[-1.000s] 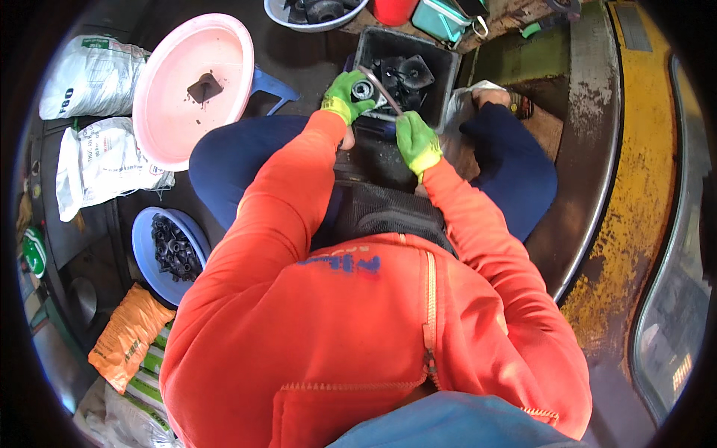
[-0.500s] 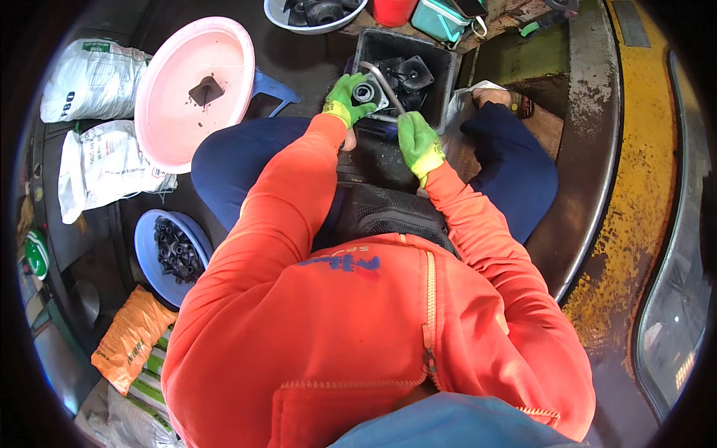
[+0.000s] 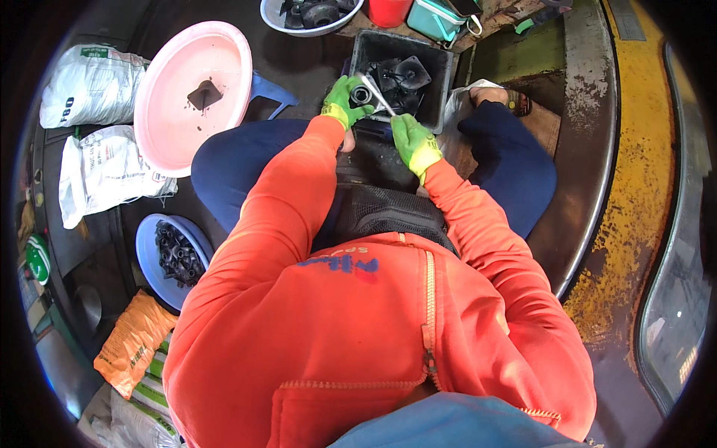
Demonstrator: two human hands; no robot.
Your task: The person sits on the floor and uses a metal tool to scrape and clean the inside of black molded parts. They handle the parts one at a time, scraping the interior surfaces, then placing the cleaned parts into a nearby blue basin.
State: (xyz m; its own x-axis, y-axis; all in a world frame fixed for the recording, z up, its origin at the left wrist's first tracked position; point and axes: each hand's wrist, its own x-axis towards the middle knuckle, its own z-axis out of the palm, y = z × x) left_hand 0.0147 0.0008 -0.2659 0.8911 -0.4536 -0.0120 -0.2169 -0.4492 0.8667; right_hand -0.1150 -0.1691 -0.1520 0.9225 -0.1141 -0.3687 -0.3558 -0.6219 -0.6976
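My left hand (image 3: 342, 103), in a green and yellow glove, grips a dark moulded part (image 3: 361, 95) with a round, pale-rimmed opening facing up. In my right hand (image 3: 413, 140), gloved alike, is a slim metal hand tool (image 3: 382, 101), slightly curved and slanting up and left. Its far end lies over the right edge of the part; whether it touches cannot be made out. Both hands are at the near side of a black crate (image 3: 443, 95), which holds several black flanged parts (image 3: 411, 73).
A pink basin (image 3: 158, 78) holding one dark square piece stands left on a blue stool (image 3: 273, 93). Nearer me is a blue basin (image 3: 149, 265) of small black parts. White sacks (image 3: 93, 89) lie far left. A pale basin (image 3: 306, 31) and red container (image 3: 388, 11) stand beyond the crate.
My right hand has shifted slightly left and down, and the tool has swung lower across the part's edge. My left hand keeps its grip almost in place.
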